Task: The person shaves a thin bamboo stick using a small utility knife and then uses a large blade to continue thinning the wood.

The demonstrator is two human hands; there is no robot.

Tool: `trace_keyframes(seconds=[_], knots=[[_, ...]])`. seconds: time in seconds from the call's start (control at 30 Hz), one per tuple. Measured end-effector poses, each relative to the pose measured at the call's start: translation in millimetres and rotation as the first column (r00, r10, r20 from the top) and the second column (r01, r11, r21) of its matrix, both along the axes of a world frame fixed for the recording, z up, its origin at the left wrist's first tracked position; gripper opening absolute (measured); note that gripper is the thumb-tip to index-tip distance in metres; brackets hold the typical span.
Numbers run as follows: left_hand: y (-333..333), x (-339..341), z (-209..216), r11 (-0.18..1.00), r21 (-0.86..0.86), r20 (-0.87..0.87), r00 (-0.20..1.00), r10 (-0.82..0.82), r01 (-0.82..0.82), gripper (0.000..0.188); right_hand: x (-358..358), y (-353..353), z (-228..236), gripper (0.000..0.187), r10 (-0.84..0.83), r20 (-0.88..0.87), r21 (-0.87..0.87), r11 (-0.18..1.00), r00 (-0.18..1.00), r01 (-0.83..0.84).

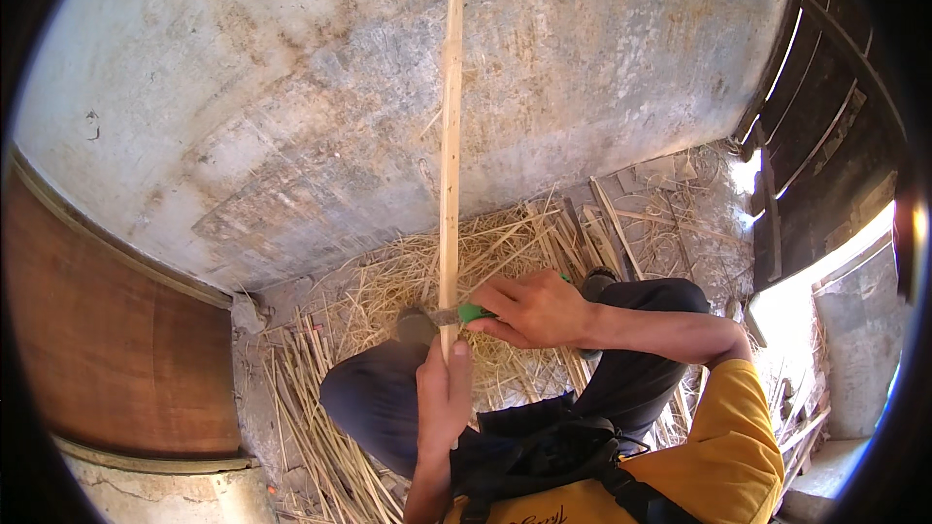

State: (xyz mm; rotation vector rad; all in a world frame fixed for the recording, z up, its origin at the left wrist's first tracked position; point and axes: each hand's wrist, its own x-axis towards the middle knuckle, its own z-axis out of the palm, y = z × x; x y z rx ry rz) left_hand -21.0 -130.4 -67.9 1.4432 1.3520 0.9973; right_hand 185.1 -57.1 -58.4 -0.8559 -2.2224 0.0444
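Gripping a half-hidden knife, the right hand flanks a top-cropped strip the left hand clasps.

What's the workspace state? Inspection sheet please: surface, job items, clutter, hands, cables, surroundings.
Surface: floor, largely covered by plant debris around the feet.
Job items: long pale strip, raised lengthwise in front of the wall; green-handled blade set across its lower part.
Clutter: straw-like shavings between and beyond the legs; thin strips piled at left.
Left hand: gripping the strip just below the blade.
Right hand: closed on the green handle.
Cables: nothing clearly seen.
Surroundings: stained wall ahead; brown panel at left; dark boards at right, light showing through gaps.
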Motion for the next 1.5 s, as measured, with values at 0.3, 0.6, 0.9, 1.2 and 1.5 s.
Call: trace_keyframes(seconds=[0.3,0.6,0.9,1.2,1.5], knots=[[-5.5,6.3,18.3,0.991,0.133,-0.224,0.974,0.043,-0.013,0.021,0.7,-2.0,3.4,0.028,-0.023,0.001,-0.015,1.000,1.000,0.023],[-10.1,5.7,13.6,0.992,0.125,-0.258,0.966,0.030,0.003,0.023,20.0,24.9,9.5,0.029,-0.125,-0.076,-0.013,0.992,0.989,0.125],[-3.5,6.7,22.7,0.995,0.102,-0.234,0.972,0.031,-0.007,0.023,10.3,8.9,7.1,0.026,-0.005,0.026,0.000,1.000,1.000,0.005],[-5.8,7.9,21.8,0.989,0.150,-0.212,0.977,0.040,-0.008,0.021,8.6,7.5,7.9,0.026,-0.030,0.027,0.012,0.999,0.999,0.030],[-9.4,7.4,19.6,0.992,0.121,-0.210,0.977,0.044,-0.019,0.028,10.3,13.5,3.2,0.028,-0.016,-0.016,0.062,0.998,1.000,0.017]])
